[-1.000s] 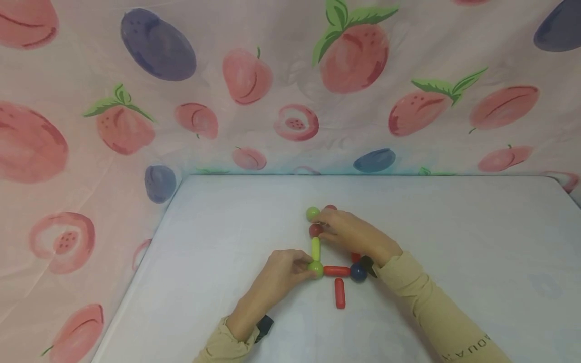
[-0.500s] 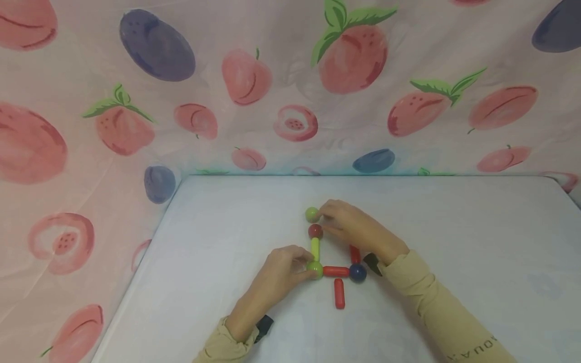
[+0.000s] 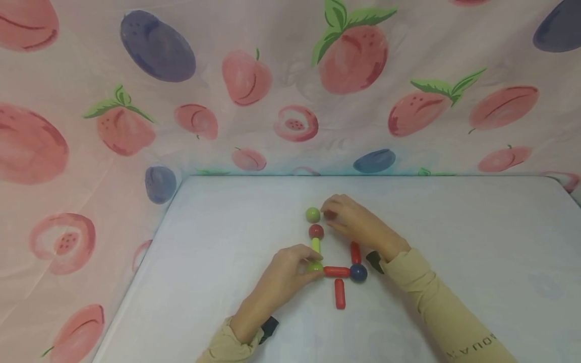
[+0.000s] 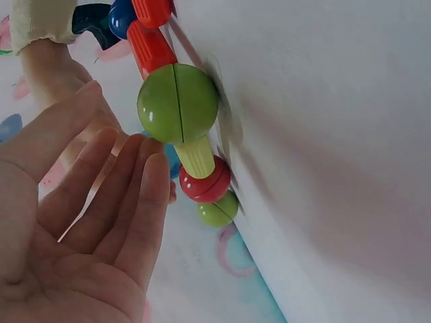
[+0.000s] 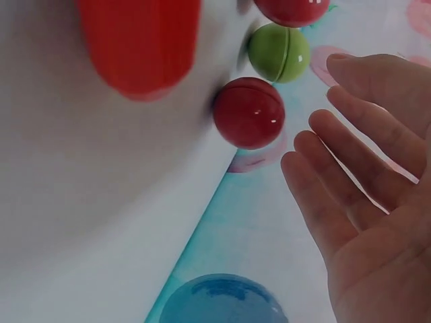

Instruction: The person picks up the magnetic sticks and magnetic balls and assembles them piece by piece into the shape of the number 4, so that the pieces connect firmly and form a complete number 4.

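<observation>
In the head view my left hand (image 3: 290, 267) hovers over the green ball (image 3: 315, 265) at a corner of a ball-and-rod shape, partly covering it. The left wrist view shows its fingers loosely straight beside that green ball (image 4: 178, 103), gripping nothing. From this ball a yellow-green rod (image 4: 197, 157) runs to a red ball (image 3: 316, 232), and a red rod (image 3: 337, 272) to a blue ball (image 3: 358, 273). My right hand (image 3: 356, 220) is over a second red ball (image 5: 249, 113), partly hidden from above. Its fingers are extended and apart from the ball in the right wrist view.
A loose green ball (image 3: 312, 215) lies just beyond the shape's red ball. Another red rod (image 3: 355, 252) extends back from the blue ball. One separate red rod (image 3: 340, 294) lies in front. The white table (image 3: 218, 212) meets a fruit-print curtain (image 3: 281, 85) at the back.
My right hand has shifted slightly right and back, uncovering part of the second red ball and the rear red rod. My left fingers have moved a little right over the corner green ball.
</observation>
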Demonstrator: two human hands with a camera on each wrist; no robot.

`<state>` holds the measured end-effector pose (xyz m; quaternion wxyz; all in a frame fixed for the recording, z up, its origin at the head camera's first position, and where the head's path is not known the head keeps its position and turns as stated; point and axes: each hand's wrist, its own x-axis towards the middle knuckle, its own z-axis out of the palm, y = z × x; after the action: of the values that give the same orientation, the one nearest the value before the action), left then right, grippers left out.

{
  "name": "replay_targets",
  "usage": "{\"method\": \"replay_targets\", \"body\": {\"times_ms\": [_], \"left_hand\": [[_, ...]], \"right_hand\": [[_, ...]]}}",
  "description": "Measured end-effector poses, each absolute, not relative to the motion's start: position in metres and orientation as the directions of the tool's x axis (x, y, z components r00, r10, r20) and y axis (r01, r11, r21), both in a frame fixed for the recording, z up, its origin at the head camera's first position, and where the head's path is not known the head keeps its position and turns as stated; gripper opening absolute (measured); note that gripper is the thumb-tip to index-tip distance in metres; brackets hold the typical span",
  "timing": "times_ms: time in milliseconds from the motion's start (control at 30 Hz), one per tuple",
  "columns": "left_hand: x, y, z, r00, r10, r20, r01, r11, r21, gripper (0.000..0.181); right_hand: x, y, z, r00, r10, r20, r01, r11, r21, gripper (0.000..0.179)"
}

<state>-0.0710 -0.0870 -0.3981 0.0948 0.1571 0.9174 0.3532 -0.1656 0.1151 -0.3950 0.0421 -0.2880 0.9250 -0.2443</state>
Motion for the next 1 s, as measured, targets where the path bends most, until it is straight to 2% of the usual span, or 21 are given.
{"method": "replay_targets", "body": {"times_ms": [400, 633, 1000], "left_hand": [[-0.072, -0.074, -0.399, -0.907, 0.421, 0.006, 0.314, 0.667, 0.676, 0.029], [-0.073, -0.067, -0.398, -0.898, 0.440, -0.024, 0.313, 0.677, 0.666, 0.031], [-0.078, -0.055, -0.402, -0.864, 0.502, -0.015, 0.371, 0.658, 0.656, 0.029]], "right_hand": [[-0.170, 0.117, -0.402, -0.842, -0.538, 0.043, -0.493, 0.732, -0.470, 0.043], [-0.170, 0.118, -0.406, -0.851, -0.524, 0.031, -0.475, 0.744, -0.470, 0.044], [-0.177, 0.121, -0.411, -0.859, -0.510, 0.043, -0.462, 0.739, -0.490, 0.030]]}}
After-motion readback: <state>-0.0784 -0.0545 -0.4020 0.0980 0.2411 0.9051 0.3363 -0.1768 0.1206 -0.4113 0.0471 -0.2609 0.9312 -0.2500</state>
